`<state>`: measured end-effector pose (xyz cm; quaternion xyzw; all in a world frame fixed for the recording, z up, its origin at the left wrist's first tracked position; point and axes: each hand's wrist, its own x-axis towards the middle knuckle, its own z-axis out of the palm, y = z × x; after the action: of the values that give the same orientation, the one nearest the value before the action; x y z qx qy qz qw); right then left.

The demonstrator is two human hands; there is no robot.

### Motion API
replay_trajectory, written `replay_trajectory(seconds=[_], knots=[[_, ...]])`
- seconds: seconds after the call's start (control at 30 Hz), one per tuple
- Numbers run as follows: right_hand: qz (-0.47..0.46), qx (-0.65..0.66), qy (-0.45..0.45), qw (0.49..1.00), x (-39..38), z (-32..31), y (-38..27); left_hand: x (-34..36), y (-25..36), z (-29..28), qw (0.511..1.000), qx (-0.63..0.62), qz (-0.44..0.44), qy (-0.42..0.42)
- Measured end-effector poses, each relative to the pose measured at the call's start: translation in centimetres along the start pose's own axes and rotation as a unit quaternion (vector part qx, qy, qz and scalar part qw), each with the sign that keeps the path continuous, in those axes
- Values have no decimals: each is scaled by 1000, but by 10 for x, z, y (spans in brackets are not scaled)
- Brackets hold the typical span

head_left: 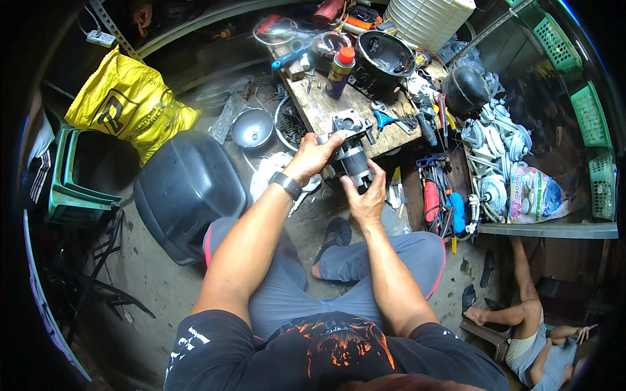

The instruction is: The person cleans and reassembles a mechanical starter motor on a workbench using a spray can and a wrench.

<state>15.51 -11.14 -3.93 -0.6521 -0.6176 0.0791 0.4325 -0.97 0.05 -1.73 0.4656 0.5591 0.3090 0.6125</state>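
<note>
A small electric motor (355,161), with a dark cylindrical body and a flanged metal bracket at its far end, is held at the near edge of the wooden workbench (314,104). My left hand (317,155), with a watch on its wrist, grips the bracket end from the left, thumb on top. My right hand (369,199) closes around the near end of the body, thumb and fingers on either side. Just right of the motor lies a blue-handled tool (383,119). Behind it stands a purple spray can with a red cap (340,72).
A black bowl (386,55) of parts sits on the bench. Pliers and screwdrivers (433,189) hang at its right side, near white fan parts (497,140). Left are a black case (186,195), a metal bowl (252,128) and a yellow sack (130,98). Another person (538,326) sits lower right.
</note>
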Motion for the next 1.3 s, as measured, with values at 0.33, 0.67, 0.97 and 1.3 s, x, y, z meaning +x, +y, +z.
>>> replay_trajectory(seconds=[0.33,0.67,0.97,1.3], knots=[[350,397,-18,848,-10,1,16,-4,4,-1,999,-31,17,-17],[538,700,-104,458,-1,-1,39,5,-4,2,999,-26,-18,-23],[-11,-5,22,1000,2,-4,0,-7,12,2,999,-39,-3,-25],[278,324,10,904,-4,4,17,-8,14,4,998,-44,17,-48]])
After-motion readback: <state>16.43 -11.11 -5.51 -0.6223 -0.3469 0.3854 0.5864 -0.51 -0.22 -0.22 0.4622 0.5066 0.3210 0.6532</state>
